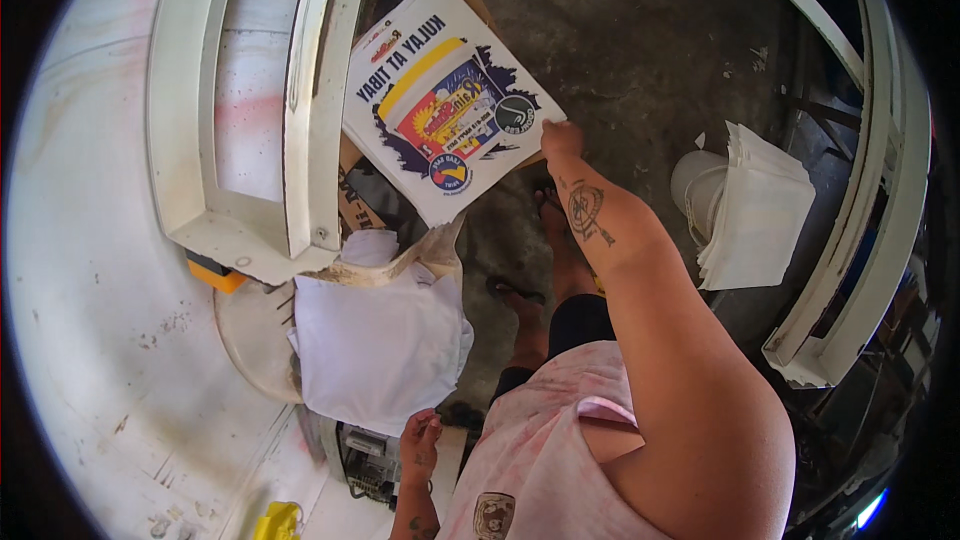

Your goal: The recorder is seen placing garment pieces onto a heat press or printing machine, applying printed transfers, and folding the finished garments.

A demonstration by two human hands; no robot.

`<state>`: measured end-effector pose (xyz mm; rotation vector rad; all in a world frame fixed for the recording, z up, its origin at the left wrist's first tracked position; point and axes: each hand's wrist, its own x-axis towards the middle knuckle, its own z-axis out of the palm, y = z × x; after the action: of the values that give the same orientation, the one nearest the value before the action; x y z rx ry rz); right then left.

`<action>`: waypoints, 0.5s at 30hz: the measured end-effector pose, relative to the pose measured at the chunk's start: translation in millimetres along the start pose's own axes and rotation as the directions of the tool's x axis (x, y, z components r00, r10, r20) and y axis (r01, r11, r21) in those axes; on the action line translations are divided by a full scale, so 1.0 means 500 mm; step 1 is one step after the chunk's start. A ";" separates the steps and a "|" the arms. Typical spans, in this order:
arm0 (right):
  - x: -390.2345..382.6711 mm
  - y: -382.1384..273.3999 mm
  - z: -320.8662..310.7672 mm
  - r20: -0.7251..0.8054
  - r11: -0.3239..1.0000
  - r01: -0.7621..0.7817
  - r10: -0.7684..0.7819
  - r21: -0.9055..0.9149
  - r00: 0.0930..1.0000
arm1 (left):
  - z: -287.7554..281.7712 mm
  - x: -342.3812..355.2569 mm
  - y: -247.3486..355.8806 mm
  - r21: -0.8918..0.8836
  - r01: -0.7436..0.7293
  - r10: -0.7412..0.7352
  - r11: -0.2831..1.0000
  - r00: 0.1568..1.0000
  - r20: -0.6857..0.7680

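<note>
My right hand (563, 140), arm stretched forward, pinches the near right corner of a printed white sheet (400, 155). The sheet carries a colourful bucket picture and dark mirrored lettering, and lies on a pile with brown cardboard under it. My left hand (420, 445) is low in the view, its fingers curled in at the near edge of a stack of white cloth (385, 340). Whether anything is between those fingers cannot be made out. The white stack rests on a pale round-edged surface (255, 335).
Cream metal frames (320, 90) stand left and right (840, 320). On the right, white sheets (755, 215) lean over a white bucket (695, 190) on the stained dark floor (640, 30). A yellow object (278, 522) and an electrical unit (370, 460) are near the bottom.
</note>
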<state>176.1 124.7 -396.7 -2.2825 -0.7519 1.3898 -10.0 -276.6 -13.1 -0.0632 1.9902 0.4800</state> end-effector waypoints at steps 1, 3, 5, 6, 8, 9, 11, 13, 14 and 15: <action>-0.004 -0.004 -0.001 -0.039 0.998 -0.025 0.022 -0.058 0.999 | 0.004 0.001 0.009 0.008 -0.007 0.007 1.000 1.000 -0.002; -0.024 -0.021 -0.015 -0.003 0.994 -0.020 0.020 -0.111 1.000 | 0.007 0.000 0.010 0.106 0.006 -0.009 0.994 1.000 0.024; -0.035 -0.055 -0.031 0.028 0.986 -0.016 0.021 -0.164 0.999 | 0.009 0.001 -0.002 0.168 0.000 -0.006 0.986 0.999 0.037; -0.038 -0.072 -0.038 0.015 0.981 -0.057 0.060 -0.184 0.998 | 0.015 0.001 0.001 0.225 0.001 -0.014 0.974 0.998 0.059; -0.036 -0.084 -0.037 0.001 0.975 -0.103 0.105 -0.198 0.994 | 0.022 0.001 0.009 0.279 0.038 -0.052 0.959 0.998 0.041; -0.037 -0.087 -0.036 -0.030 0.986 -0.062 0.058 -0.153 0.998 | 0.024 -0.003 0.012 0.276 0.059 -0.070 0.959 0.997 0.030; -0.044 -0.087 -0.038 -0.064 0.994 -0.026 0.019 -0.107 0.998 | 0.019 -0.005 0.011 0.277 0.081 -0.089 0.957 0.996 0.018; -0.078 -0.102 -0.047 -0.046 0.996 0.025 -0.029 -0.083 0.999 | 0.003 0.004 -0.001 0.308 0.088 -0.096 0.947 0.995 0.011; -0.089 -0.084 -0.046 -0.041 0.997 0.023 -0.026 -0.079 0.999 | -0.003 0.007 -0.008 0.310 0.089 -0.095 0.947 0.995 0.004; -0.087 -0.059 -0.060 -0.016 0.979 0.140 -0.144 -0.148 0.990 | -0.001 0.016 -0.006 0.285 0.043 -0.055 0.957 0.998 0.034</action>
<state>179.2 120.7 -336.2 -2.3002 -1.0176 1.2754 -13.5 -278.3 -20.7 0.0763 1.9925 0.1577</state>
